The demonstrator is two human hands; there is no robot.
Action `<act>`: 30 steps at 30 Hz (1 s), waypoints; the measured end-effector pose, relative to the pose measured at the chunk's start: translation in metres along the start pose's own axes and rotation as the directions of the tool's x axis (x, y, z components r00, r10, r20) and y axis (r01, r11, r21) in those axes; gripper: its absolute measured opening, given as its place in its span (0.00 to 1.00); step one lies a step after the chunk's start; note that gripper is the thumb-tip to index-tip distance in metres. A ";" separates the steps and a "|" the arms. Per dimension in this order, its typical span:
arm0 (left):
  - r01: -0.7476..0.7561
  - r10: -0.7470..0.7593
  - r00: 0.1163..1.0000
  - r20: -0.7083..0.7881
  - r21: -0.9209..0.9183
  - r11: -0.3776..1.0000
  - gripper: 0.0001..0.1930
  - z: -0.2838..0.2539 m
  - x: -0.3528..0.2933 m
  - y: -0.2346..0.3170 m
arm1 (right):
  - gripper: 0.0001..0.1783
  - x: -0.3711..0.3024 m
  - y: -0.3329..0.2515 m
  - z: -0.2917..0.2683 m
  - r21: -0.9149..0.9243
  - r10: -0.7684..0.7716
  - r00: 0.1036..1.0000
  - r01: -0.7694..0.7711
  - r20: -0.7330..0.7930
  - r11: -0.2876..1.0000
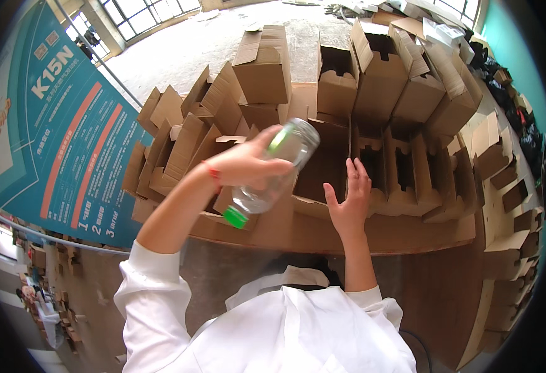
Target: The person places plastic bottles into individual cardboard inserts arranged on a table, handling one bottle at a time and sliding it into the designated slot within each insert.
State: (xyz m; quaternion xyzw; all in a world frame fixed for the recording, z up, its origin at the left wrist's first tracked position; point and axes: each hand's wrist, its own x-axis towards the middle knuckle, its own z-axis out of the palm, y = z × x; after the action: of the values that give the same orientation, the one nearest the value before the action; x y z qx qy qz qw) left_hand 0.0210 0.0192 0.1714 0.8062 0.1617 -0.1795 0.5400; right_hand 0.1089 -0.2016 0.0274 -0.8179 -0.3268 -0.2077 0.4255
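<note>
My left hand [263,163] is wrapped round a clear bottle [261,194] with a green cap. The bottle tilts, its cap pointing down and toward me, and motion blurs it slightly. It is over the near left part of an open cardboard carton [311,203], whose dark inside shows in the middle of the table. My right hand [350,208] has its fingers stretched out and thumb apart, holding nothing. Its fingertips are at the carton's right side, beside a row of narrow cardboard boxes [411,168] with open tops.
Several open brown boxes [207,99] crowd the table's left side. A taller box [263,65] and another row of boxes [378,74] rise at the back. A blue printed banner [67,143] stands left. More boxes [503,199] line the right, near black bags [517,105].
</note>
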 end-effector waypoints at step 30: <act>0.524 -0.458 0.851 -0.256 0.451 0.722 0.49 0.133 0.269 -0.183 | 0.31 -0.039 0.027 -0.027 0.279 0.111 0.921 -0.226 0.374 0.933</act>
State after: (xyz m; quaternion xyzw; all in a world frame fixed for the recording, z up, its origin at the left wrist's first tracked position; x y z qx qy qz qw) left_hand 0.1603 -0.0202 -0.1489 0.8561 0.3509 -0.3007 0.2313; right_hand 0.0997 -0.2496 0.0033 -0.7882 -0.3540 0.0353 0.5022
